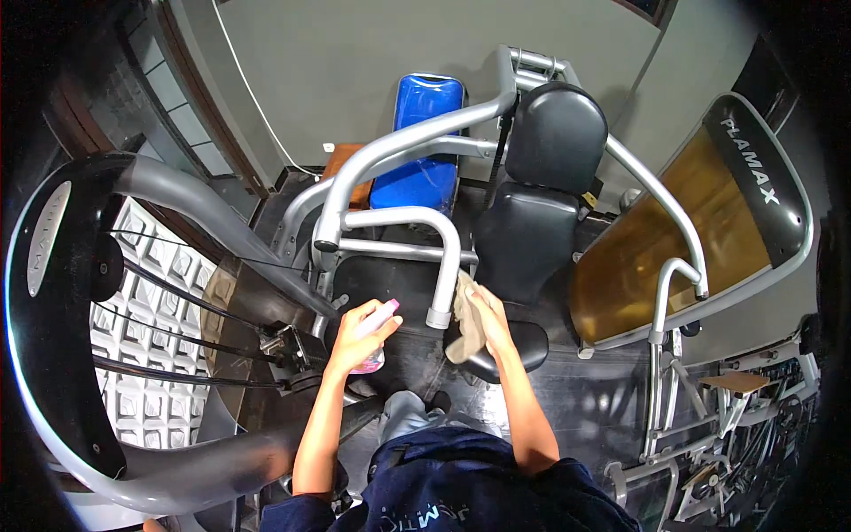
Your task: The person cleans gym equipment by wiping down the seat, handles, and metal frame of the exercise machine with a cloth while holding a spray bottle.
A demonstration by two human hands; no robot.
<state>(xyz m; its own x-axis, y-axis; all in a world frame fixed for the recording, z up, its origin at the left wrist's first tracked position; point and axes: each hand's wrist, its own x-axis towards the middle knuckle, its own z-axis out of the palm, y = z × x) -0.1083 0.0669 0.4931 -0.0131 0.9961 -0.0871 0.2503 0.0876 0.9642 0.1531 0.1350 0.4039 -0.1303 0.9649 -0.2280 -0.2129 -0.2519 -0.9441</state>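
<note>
My left hand (pixel 359 342) is wrapped around a spray bottle (pixel 375 324) with a pink top; part of the bottle is hidden by the fingers. In my right hand (pixel 490 319) is a crumpled beige cloth (pixel 467 329). The cloth hangs close beside the lower end of a silver handle bar (pixel 447 266) on a seated exercise machine; whether they touch I cannot tell. Behind the right hand stand the machine's black padded backrest (pixel 528 239) and upper pad (pixel 557 136). Its black seat (pixel 525 349) lies partly behind my right wrist.
A cable weight stack frame (pixel 73 279) rises close on my left. To the right is a machine's tall amber-panelled shroud (pixel 655 246). A blue padded bench (pixel 415 183) sits by the grey wall. More metal gym equipment (pixel 711 459) fills the lower right.
</note>
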